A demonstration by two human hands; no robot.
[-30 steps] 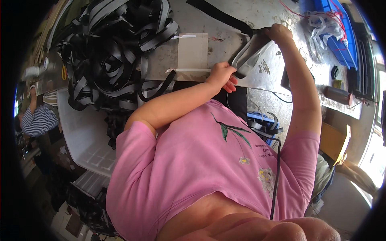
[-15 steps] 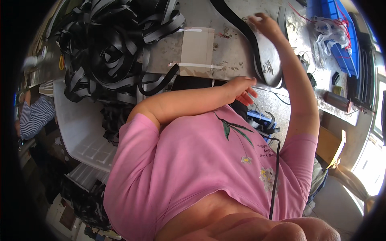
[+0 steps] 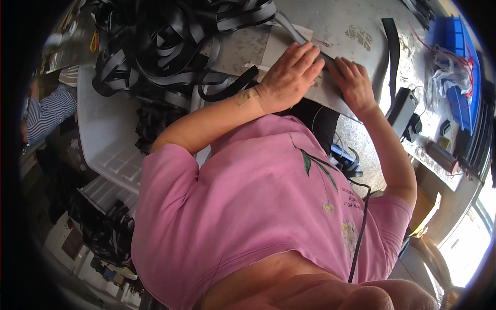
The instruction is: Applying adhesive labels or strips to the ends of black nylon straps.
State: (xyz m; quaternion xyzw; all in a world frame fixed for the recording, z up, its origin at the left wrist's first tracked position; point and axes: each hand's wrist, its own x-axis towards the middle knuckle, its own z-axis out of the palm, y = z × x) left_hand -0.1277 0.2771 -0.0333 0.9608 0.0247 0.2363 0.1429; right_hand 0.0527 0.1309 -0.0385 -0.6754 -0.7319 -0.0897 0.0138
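My left hand (image 3: 289, 77) lies flat, fingers stretched out, on a grey strap (image 3: 297, 36) that runs across the worn metal table (image 3: 346, 20). A tan plaster is stuck on its wrist. My right hand (image 3: 354, 82) is just beside it, fingers curled over the near end of the same strap at the table's edge. Most of the strap under the two hands is hidden. My pink shirt fills the lower half of the view.
A big tangle of black straps (image 3: 170, 46) covers the table's left part. A single black strap (image 3: 392, 57) lies to the right, beyond it a blue bin (image 3: 460, 67). A white plastic crate (image 3: 108, 139) stands at the left, next to a person's striped sleeve (image 3: 49, 111).
Both hands have come down from holding the strap up in the air onto the table. My left hand moved up and right beside the right hand.
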